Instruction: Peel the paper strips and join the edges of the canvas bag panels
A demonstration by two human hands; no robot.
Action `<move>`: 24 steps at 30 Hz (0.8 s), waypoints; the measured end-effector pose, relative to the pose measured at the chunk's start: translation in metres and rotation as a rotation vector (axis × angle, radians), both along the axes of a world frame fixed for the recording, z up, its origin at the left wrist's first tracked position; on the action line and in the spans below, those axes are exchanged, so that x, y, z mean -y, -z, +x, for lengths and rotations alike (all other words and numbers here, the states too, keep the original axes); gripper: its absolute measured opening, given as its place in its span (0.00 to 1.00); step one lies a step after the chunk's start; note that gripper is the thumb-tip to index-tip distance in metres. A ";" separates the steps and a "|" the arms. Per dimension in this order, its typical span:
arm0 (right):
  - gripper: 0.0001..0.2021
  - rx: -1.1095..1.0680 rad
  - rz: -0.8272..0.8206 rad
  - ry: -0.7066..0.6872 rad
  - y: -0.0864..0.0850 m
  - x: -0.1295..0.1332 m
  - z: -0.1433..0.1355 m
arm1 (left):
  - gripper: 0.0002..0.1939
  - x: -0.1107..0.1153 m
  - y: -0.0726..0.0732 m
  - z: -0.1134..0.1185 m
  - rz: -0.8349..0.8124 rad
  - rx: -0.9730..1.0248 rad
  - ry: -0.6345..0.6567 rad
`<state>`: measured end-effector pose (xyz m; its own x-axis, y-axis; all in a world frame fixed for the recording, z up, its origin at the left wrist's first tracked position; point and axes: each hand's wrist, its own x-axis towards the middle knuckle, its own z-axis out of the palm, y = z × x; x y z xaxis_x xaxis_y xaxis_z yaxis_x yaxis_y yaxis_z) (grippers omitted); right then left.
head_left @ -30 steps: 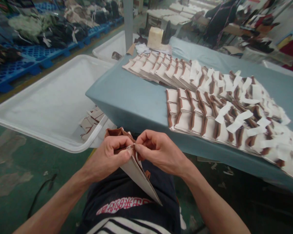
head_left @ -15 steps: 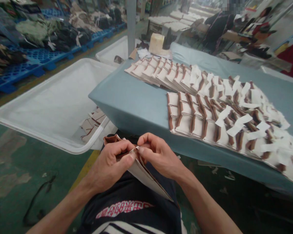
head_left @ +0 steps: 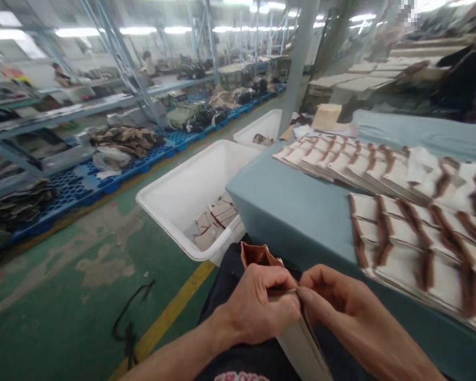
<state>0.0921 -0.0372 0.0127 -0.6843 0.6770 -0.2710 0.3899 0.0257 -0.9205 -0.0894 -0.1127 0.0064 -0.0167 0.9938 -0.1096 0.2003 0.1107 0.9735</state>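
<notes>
Over my lap I hold a cream fabric piece (head_left: 299, 344) with brown lining, folded into pocket-like sections. My left hand (head_left: 259, 301) is closed on its upper edge, thumb on top and fingers behind. Close beside it, my right hand (head_left: 337, 301) pinches the same edge between thumb and forefinger; the fingertips of both hands nearly meet. A brown-lined opening (head_left: 257, 255) of the piece stands up beyond my left hand. What lies between the fingertips is too small to make out.
A blue-grey covered table (head_left: 285, 196) on the right carries rows of similar cream-and-brown pieces (head_left: 404, 233) with white strips. A white bin (head_left: 174, 185) to its left holds more pieces (head_left: 214, 219). Blue pallets (head_left: 75, 185) with fabric heaps line the aisle. A black cord (head_left: 129, 328) lies on the floor.
My view has swung left and up, so the table and bin appear farther right. Both hands still grip the fabric piece at the same edge, with little change in their pose.
</notes>
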 end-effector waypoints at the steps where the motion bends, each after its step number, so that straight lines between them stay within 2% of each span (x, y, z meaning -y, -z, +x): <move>1: 0.18 -0.018 -0.018 -0.019 0.001 0.000 -0.001 | 0.12 0.001 0.000 -0.002 -0.009 0.003 -0.010; 3: 0.18 -0.038 -0.028 -0.024 -0.002 0.002 -0.003 | 0.13 0.004 -0.001 -0.004 -0.013 0.011 -0.019; 6: 0.12 -0.018 0.018 0.004 -0.013 0.009 -0.009 | 0.16 0.009 -0.003 -0.007 0.014 0.022 -0.016; 10: 0.04 0.024 0.112 0.068 -0.019 0.012 -0.017 | 0.15 0.007 0.002 -0.012 0.053 0.035 0.009; 18: 0.04 0.011 0.253 0.070 -0.015 0.022 -0.010 | 0.15 0.004 0.005 -0.010 0.064 0.070 0.011; 21: 0.02 -0.078 0.173 0.048 -0.008 0.017 -0.007 | 0.16 0.003 0.011 -0.009 0.055 0.142 0.027; 24: 0.05 -0.202 -0.136 0.029 0.002 0.011 -0.006 | 0.16 0.005 0.017 -0.007 0.038 0.226 0.052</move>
